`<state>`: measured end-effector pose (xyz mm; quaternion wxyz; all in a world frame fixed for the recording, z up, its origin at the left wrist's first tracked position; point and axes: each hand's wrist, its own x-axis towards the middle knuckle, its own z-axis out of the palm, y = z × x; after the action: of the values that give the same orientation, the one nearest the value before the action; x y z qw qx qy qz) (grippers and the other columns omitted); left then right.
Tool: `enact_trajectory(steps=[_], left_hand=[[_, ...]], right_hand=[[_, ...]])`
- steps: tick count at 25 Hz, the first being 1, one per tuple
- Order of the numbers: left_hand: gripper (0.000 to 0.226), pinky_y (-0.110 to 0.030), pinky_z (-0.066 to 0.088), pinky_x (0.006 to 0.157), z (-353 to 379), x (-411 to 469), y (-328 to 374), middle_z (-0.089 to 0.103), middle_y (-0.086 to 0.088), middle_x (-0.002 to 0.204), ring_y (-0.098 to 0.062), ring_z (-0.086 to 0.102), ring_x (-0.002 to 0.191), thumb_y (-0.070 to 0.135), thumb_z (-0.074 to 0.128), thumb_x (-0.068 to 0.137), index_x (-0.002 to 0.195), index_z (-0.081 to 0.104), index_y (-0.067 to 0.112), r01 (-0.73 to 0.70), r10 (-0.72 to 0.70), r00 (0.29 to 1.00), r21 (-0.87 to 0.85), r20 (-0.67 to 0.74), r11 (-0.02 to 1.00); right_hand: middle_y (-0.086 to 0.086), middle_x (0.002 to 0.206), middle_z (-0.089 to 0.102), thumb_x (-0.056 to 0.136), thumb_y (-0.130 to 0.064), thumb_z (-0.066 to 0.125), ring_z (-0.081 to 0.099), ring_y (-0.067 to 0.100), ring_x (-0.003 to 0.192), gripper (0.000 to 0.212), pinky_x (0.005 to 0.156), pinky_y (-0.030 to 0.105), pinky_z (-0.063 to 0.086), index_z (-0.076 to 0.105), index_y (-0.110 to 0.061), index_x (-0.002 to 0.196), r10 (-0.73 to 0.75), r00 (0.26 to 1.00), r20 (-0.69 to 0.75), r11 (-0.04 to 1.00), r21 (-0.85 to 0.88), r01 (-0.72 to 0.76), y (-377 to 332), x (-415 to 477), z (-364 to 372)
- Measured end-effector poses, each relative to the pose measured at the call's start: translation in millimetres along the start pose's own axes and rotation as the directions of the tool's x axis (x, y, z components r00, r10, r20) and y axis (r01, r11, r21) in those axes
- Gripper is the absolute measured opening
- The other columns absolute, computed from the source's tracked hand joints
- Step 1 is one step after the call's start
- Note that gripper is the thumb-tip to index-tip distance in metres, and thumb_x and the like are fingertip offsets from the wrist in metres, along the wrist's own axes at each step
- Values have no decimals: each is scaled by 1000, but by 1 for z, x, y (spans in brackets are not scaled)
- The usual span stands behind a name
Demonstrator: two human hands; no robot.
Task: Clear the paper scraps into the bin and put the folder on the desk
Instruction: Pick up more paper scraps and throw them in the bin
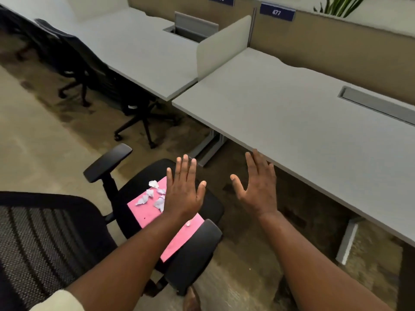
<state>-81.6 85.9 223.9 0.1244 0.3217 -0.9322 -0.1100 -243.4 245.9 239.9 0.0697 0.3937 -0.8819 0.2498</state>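
A pink folder (146, 212) lies flat on the seat of a black office chair (132, 187). Several crumpled white paper scraps (155, 195) rest on the folder's far half, and one more scrap (188, 223) lies near its right edge. My left hand (184, 187) hovers flat above the folder with fingers spread, hiding part of it. My right hand (258, 185) is held out open to the right of the chair, just in front of the grey desk (292, 113). No bin is in view.
The chair has black armrests (107, 162) and a mesh back (45, 239) at lower left. A second desk (134, 48) and another black chair (89, 70) stand further left. A low divider panel (222, 46) separates the desks. Desk legs (347, 241) stand on the carpet.
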Motion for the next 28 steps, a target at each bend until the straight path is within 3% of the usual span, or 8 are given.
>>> enact_trajectory(steps=[7,14,20,25,28], left_hand=[[69,-54,7,124,-1,-20,-112,-1,-8,169,-22,-8,155,52,20,101,161,7,19,224,-228,973,91,39,970],[70,-55,8,124,21,-47,-164,3,-7,169,-24,-5,156,54,21,102,160,4,20,387,-400,913,142,82,911],[69,-53,7,124,70,-46,-184,6,-6,169,-24,0,156,52,31,102,159,8,20,472,-482,865,100,142,876],[67,-50,10,123,123,-33,-186,12,-3,169,-22,7,155,53,37,101,159,15,25,511,-509,841,38,183,859],[67,-47,19,121,165,-24,-189,15,-3,168,-23,13,155,52,44,100,157,20,26,527,-518,828,16,215,850]], right_hand=[[-1,168,16,97,-64,45,12,20,154,73,124,45,4,22,-30,158,-132,979,158,991,25,129,-79,29,89],[-3,168,19,94,-69,44,20,23,154,76,124,49,14,21,-34,158,-189,907,376,981,115,156,-113,29,151],[-7,169,18,94,-67,49,22,20,153,77,120,53,32,19,-37,158,-211,814,542,976,160,147,-100,32,203],[-11,169,16,91,-70,52,23,20,153,80,117,51,36,17,-41,158,-203,741,640,979,118,167,-76,35,259],[-10,168,18,91,-69,53,25,21,152,78,115,48,35,18,-43,156,-240,691,682,966,98,239,-57,35,299]])
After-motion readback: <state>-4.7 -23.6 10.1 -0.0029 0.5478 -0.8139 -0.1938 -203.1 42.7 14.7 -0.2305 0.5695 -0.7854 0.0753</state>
